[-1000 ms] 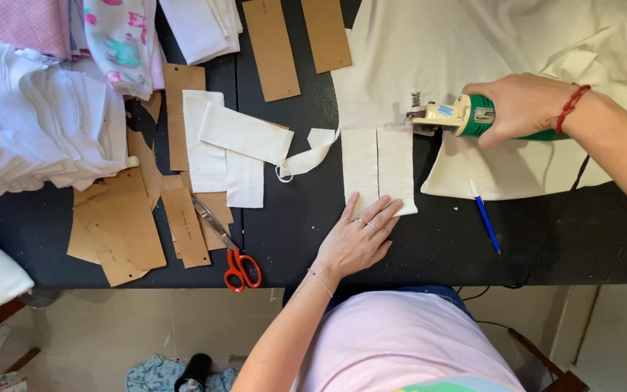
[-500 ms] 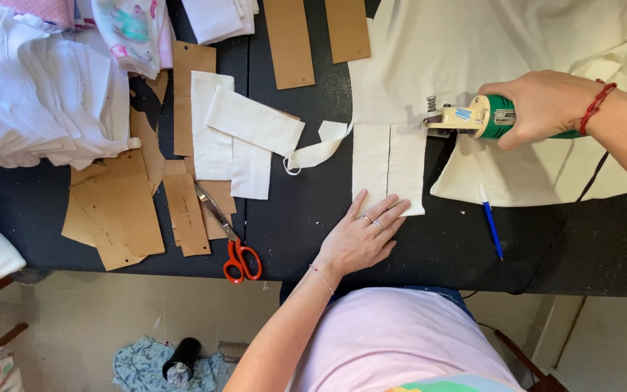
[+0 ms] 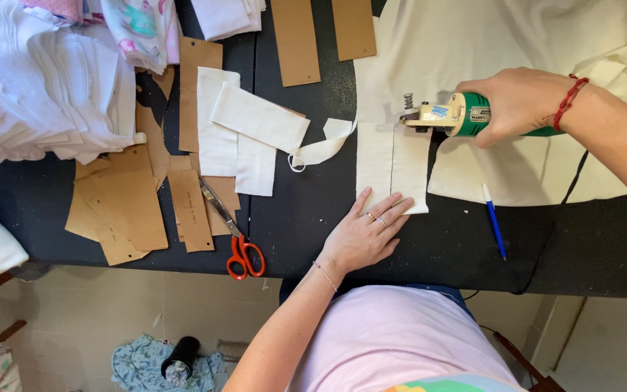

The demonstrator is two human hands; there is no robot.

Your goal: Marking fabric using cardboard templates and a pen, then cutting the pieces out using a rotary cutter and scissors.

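My right hand (image 3: 520, 101) grips a green and cream electric fabric cutter (image 3: 448, 116), its head at the top of a narrow cut in the cream fabric (image 3: 473, 43). Two white strips (image 3: 393, 167) hang down from that cut on the black table (image 3: 313, 218). My left hand (image 3: 364, 232) lies flat, fingers spread, with its fingertips on the lower end of the strips. A red cord bracelet circles my right wrist. A black cable (image 3: 575, 181) runs from the cutter over the fabric.
A blue pen (image 3: 493, 221) lies right of the strips. Orange-handled scissors (image 3: 234, 236) rest on brown cardboard patterns (image 3: 128, 203). Cut white pieces (image 3: 244, 131) lie mid-table. Folded white cloth (image 3: 38, 87) is stacked at the left. More cardboard strips (image 3: 295, 40) lie at the top.
The cutter in my right hand has stayed at the top of the strips, and my left hand keeps pressing on their lower end. The view has shifted slightly.
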